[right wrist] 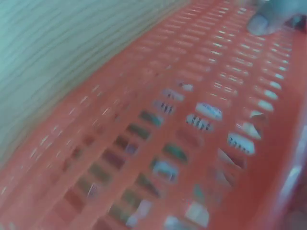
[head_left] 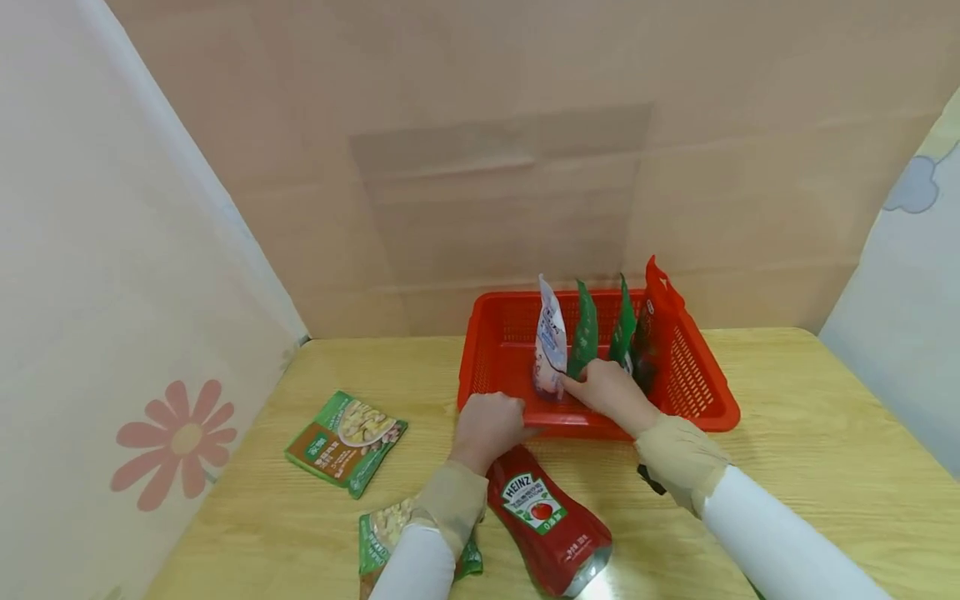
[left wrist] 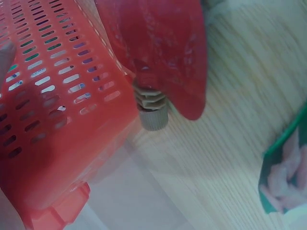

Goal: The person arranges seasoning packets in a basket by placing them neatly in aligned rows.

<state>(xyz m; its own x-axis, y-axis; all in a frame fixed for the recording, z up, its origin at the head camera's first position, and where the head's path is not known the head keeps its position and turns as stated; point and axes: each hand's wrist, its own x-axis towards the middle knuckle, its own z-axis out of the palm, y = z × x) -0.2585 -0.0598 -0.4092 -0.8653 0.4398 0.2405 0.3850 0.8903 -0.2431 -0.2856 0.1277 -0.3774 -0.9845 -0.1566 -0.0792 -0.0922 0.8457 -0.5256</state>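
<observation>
My left hand (head_left: 487,425) grips the front left rim of the red plastic basket (head_left: 480,350), thumb pointing right along the outside wall. My right hand (head_left: 615,392) reaches over the front rim and pinches the lower right edge of a white pouch (head_left: 551,337) standing upright inside; some of its fingers are hidden. Right of that pouch stand two green packets (head_left: 585,333) and a red pouch (head_left: 656,325). Below my left hand lies a red Heinz ketchup pouch (head_left: 551,525); its ribbed cap (left wrist: 153,120) shows beside the basket wall in the left wrist view.
A green and brown food packet (head_left: 345,442) lies on the wooden table (head_left: 795,400) left of the basket. Another packet (head_left: 375,533) is partly covered by my left forearm. Brown paper (head_left: 495,192) stands behind the basket, with pale panels on both sides.
</observation>
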